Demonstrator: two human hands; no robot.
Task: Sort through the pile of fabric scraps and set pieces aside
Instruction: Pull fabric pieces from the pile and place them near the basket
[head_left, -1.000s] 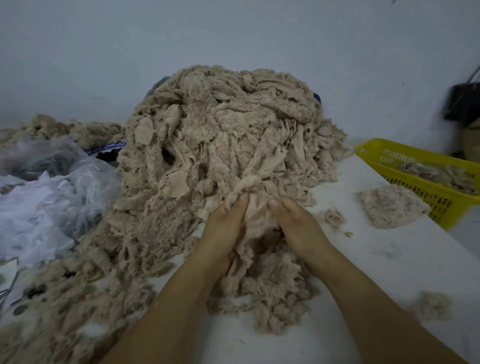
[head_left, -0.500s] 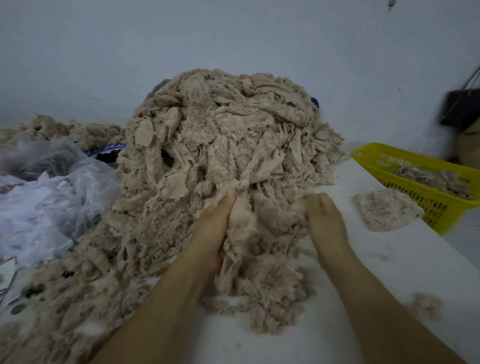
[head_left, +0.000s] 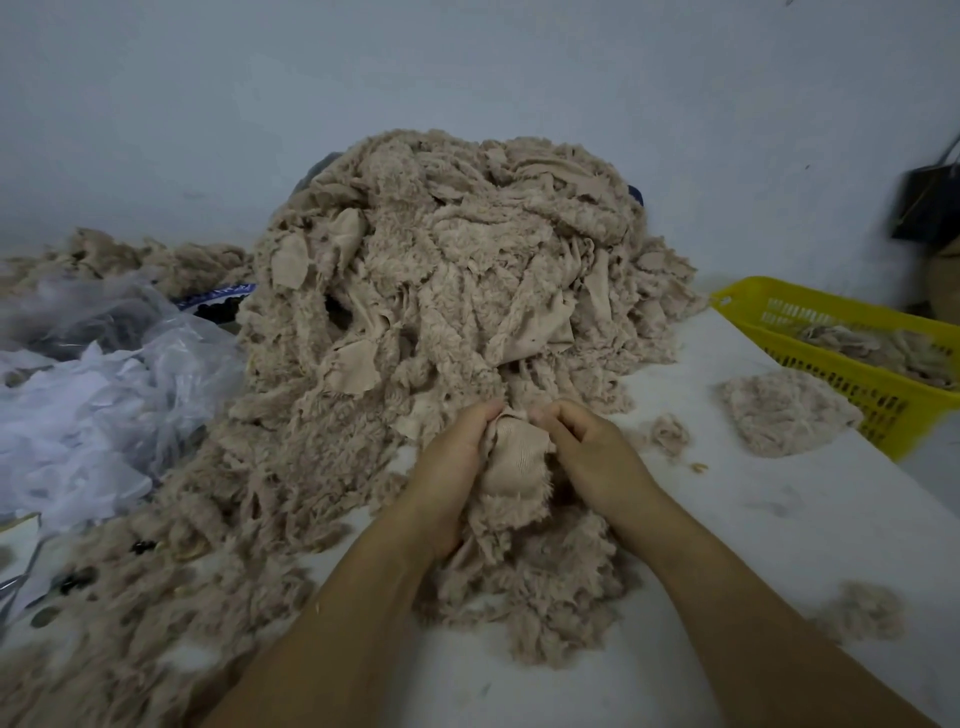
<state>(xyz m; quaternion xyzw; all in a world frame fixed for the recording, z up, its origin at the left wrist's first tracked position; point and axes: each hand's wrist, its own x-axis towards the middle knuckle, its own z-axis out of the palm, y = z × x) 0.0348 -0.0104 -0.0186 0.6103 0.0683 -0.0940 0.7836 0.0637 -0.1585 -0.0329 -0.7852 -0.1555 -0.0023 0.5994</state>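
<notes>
Scraps of beige fleece make a tall pile (head_left: 457, 291) at the middle of the white table (head_left: 779, 519), its skirt spilling toward the person and off to their left. At the near foot of it, both hands grip one scrap (head_left: 514, 462). The left hand (head_left: 452, 467) has its fingers curled shut round the scrap's left edge. The right hand (head_left: 587, 452) pinches the upper right corner between thumb and bent fingers. The smooth knit backing faces the camera and the pile side hangs below.

The step in hand looks like freeing this one piece and checking it before it is set aside. To do that well, the person should lift it up and toward themselves, not sideways, because its lower edge lies on loose fluff that would probably drag along. Spreading the hands apart would open the piece flat and show its shape. A light shake should shed clinging bits.

A flat piece (head_left: 784, 415) already lies to the right, just beside the yellow basket (head_left: 883, 395). The basket holds what seems to be more fleece, though that corner is blurred. Either spot looks a fair place for this one. Clear bags (head_left: 104, 384) crowd the left, so moving rightward keeps the sorted pieces apart from the rest.
</notes>
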